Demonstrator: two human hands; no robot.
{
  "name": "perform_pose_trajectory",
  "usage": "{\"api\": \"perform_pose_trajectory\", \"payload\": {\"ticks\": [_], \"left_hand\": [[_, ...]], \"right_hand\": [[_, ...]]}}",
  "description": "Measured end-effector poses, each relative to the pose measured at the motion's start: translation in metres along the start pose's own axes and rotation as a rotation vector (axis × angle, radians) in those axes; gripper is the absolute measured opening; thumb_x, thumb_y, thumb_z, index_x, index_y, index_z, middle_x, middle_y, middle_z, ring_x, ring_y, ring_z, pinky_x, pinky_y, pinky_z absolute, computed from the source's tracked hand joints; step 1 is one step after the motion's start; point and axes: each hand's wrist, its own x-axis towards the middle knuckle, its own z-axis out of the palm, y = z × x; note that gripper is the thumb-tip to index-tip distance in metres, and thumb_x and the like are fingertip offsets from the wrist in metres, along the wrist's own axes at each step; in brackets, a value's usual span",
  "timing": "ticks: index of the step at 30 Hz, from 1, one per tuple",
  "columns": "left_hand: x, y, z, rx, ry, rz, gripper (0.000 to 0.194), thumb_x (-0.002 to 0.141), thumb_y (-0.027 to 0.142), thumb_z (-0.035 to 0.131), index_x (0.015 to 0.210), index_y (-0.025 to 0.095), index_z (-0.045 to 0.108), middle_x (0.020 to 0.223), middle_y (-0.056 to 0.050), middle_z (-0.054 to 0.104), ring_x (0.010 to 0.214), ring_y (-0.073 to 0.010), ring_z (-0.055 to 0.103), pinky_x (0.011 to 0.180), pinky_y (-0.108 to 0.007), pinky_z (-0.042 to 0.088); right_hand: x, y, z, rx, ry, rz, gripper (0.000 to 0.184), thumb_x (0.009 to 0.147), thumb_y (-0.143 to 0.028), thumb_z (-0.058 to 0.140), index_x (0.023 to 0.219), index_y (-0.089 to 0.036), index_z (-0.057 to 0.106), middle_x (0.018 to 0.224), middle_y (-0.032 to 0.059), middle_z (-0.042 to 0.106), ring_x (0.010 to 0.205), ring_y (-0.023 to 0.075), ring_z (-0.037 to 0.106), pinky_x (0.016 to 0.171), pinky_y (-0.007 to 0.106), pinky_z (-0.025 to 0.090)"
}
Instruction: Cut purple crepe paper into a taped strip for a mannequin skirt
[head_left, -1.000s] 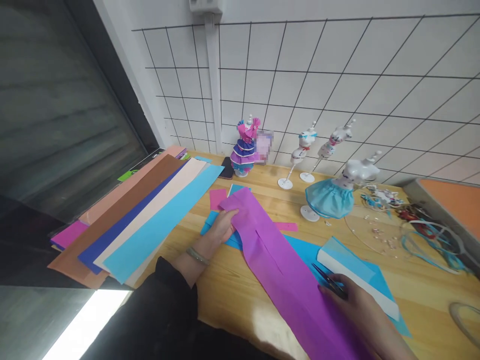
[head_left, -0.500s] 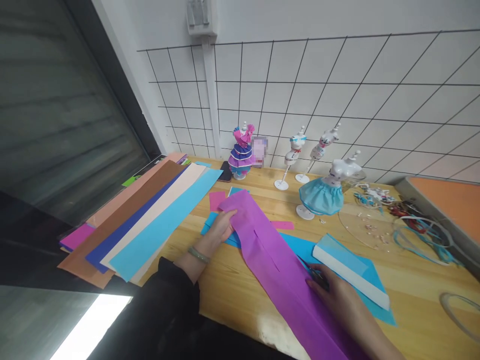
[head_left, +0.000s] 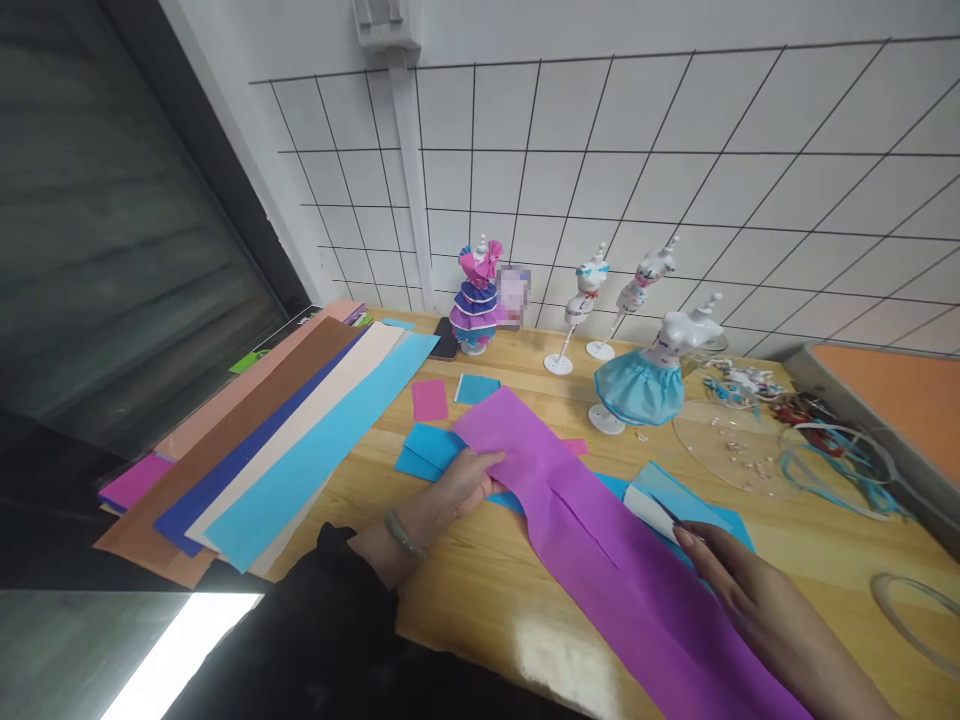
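A long purple strip of paper or fabric [head_left: 570, 520] slants across the table, with a lengthwise fold or slit near its middle. My left hand [head_left: 469, 482] pinches the strip's left edge close to its far end. My right hand [head_left: 731, 565] is closed around dark, pointed scissors [head_left: 666, 508], their handles mostly hidden by the fingers. The blades point away to the left, over a white folded strip [head_left: 651, 512]. Beneath the purple strip lie blue sheets [head_left: 427, 452]. A pink square [head_left: 429, 400] and a small blue piece [head_left: 477, 389] are just beyond it.
Long coloured strips [head_left: 322, 440] are stacked at left. Along the back stand a mini dress form in a ruffled dress [head_left: 474, 310], bare forms, and one with a light-blue skirt [head_left: 641, 388]. A clear disc with beads [head_left: 731, 450], cords [head_left: 840, 460] and a phone [head_left: 444, 340] lie around.
Both hands and the purple strip have shifted right and nearer. My right hand with the scissors has moved away from the strip's middle, over the white piece. The view has tilted slightly.
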Motion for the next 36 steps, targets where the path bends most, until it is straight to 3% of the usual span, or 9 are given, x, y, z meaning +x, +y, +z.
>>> {"api": "perform_pose_trajectory", "payload": {"ticks": [2,5,9,14,22,28,36], "left_hand": [[0.002,0.002,-0.004,0.019,-0.002,0.029,0.032,0.072,0.014,0.062,0.104,0.018,0.061,0.11,-0.01,0.065,0.11,-0.027,0.056,0.097,-0.045,0.042],[0.006,0.004,-0.008,0.032,0.01,0.032,0.034,0.073,0.014,0.06,0.106,0.02,0.061,0.111,-0.009,0.065,0.112,-0.0265,0.055,0.099,-0.043,0.041],[0.006,0.006,-0.008,0.006,0.026,0.03,0.041,0.073,0.01,0.059,0.112,0.02,0.057,0.114,-0.008,0.063,0.11,-0.0243,0.056,0.098,-0.041,0.042],[0.003,0.01,-0.003,-0.018,0.007,0.04,0.038,0.072,0.008,0.059,0.109,0.019,0.06,0.109,-0.009,0.066,0.106,-0.0237,0.058,0.095,-0.039,0.044],[0.004,0.011,-0.008,-0.01,-0.02,0.011,0.03,0.072,0.011,0.062,0.1,0.021,0.063,0.102,-0.01,0.068,0.103,-0.0263,0.06,0.087,-0.04,0.048],[0.006,0.008,-0.011,0.028,0.017,0.023,0.033,0.069,0.01,0.064,0.102,0.013,0.061,0.104,-0.014,0.067,0.092,-0.0262,0.064,0.083,-0.043,0.05],[0.006,0.009,-0.012,0.004,0.04,-0.009,0.031,0.069,0.007,0.062,0.1,0.013,0.063,0.095,-0.011,0.069,0.087,-0.0242,0.066,0.081,-0.042,0.052]], "right_hand": [[0.001,-0.03,0.001,0.042,-0.06,-0.065,0.048,0.084,-0.06,0.035,0.102,-0.023,0.059,0.095,0.0074,0.069,0.088,0.0234,0.062,0.076,0.031,0.046],[0.01,-0.066,0.005,0.116,-0.204,-0.151,0.044,0.085,-0.059,0.033,0.081,-0.021,0.056,0.073,0.0043,0.063,0.069,0.0184,0.057,0.067,0.029,0.044],[0.035,-0.089,0.019,0.324,-0.382,-0.052,0.048,0.083,-0.062,0.033,0.059,-0.021,0.041,0.053,-0.0036,0.039,0.048,0.01,0.035,0.049,0.026,0.031],[0.058,-0.094,0.041,0.589,-0.541,0.123,0.049,0.073,-0.068,0.047,0.067,-0.019,0.043,0.054,-0.008,0.031,0.043,0.0053,0.026,0.043,0.023,0.021],[0.074,-0.088,0.053,0.556,-0.71,0.146,0.053,0.077,-0.065,0.046,0.087,-0.015,0.057,0.057,-0.0077,0.037,0.039,0.0032,0.028,0.038,0.02,0.021],[0.079,-0.089,0.06,0.445,-0.652,0.102,0.055,0.083,-0.064,0.034,0.092,-0.015,0.057,0.051,-0.0077,0.04,0.033,0.0047,0.035,0.033,0.018,0.027],[0.089,-0.099,0.073,0.515,-0.63,0.102,0.049,0.083,-0.061,0.038,0.076,-0.016,0.054,0.044,-0.0075,0.041,0.027,0.005,0.035,0.029,0.019,0.026]]}}
